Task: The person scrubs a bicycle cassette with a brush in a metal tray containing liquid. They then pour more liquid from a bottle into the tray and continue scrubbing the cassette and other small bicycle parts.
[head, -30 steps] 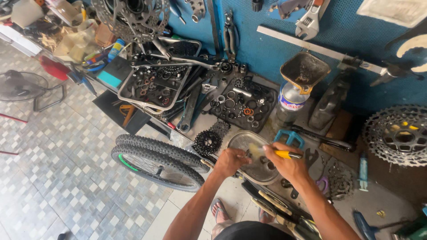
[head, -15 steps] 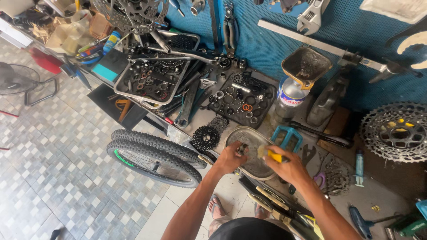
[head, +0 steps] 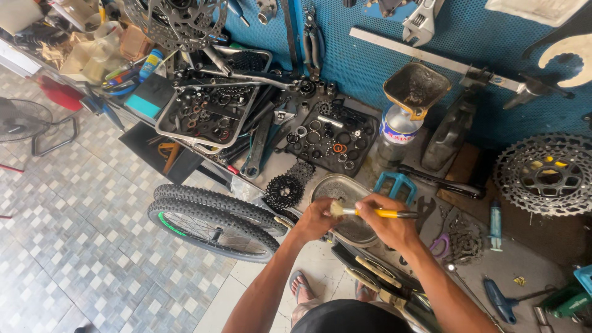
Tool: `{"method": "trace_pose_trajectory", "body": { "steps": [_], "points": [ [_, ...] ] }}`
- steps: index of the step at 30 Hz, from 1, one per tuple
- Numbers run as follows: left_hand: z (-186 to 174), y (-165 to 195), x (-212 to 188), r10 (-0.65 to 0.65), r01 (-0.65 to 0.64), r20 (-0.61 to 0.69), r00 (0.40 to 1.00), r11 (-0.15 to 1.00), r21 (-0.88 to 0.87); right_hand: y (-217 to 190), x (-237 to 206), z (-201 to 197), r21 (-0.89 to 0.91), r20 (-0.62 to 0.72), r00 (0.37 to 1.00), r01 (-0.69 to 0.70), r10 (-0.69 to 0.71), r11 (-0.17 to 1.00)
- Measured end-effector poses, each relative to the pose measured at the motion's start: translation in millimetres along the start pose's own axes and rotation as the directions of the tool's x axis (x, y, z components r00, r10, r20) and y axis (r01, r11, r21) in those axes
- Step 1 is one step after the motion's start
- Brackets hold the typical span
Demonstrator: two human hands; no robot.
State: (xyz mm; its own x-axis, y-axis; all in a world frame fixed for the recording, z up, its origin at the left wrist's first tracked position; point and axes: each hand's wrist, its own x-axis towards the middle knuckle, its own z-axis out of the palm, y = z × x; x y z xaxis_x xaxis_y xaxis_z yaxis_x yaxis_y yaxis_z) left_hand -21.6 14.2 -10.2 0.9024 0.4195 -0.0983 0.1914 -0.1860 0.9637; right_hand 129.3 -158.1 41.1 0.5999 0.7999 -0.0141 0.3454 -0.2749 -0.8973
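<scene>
Down on the grey tabletop (head: pixel 530 271), cluttered from end to end against the blue perforated wall panel (head: pixel 364 61). Biggest piece in sight: the two knobby black bicycle tyres (head: pixel 213 216) standing on the tiled floor just off the tabletop's edge. Up left, a rectangular metal tray (head: pixel 165 126) packed with dark rings, washers and small bearings. Beside it, a black plastic tray (head: pixel 364 154) holding loose washers, bolts and one orange ring. Far right, a large silver toothed cassette (head: pixel 547 174). Centre back, a clear plastic bottle (head: pixel 396 132) with a grimy cut-off funnel (head: pixel 416 86) seated in its neck. In front of it, the dull round metal bowl (head: pixel 345 191), contents hard to make out. Right over that bowl: the left hand (head: pixel 314 221), grip curled around a small part I cannot identify; the right hand (head: pixel 387 223), grip closed on a yellow-handled brush (head: pixel 370 213), bristles touching the left fingers.
</scene>
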Motion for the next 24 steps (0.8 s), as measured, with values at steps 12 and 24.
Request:
{"method": "trace_pose_trajectory", "body": {
  "steps": [12, 24],
  "points": [
    [3.5, -1.9, -2.0, -0.12, 0.116, 0.0, 0.993, 0.957, 0.265, -2.0, 6.6, -2.3, -0.195, -0.045, 0.999, -0.036, 0.028, 0.98],
    [2.4, -5.0, 3.1, -0.059, 0.066, -0.035, 0.998, 0.953, 0.294, -5.5, 9.2, -6.7, -0.282, -0.011, 1.0, -0.024, 0.022, 0.959]
  ]
}}
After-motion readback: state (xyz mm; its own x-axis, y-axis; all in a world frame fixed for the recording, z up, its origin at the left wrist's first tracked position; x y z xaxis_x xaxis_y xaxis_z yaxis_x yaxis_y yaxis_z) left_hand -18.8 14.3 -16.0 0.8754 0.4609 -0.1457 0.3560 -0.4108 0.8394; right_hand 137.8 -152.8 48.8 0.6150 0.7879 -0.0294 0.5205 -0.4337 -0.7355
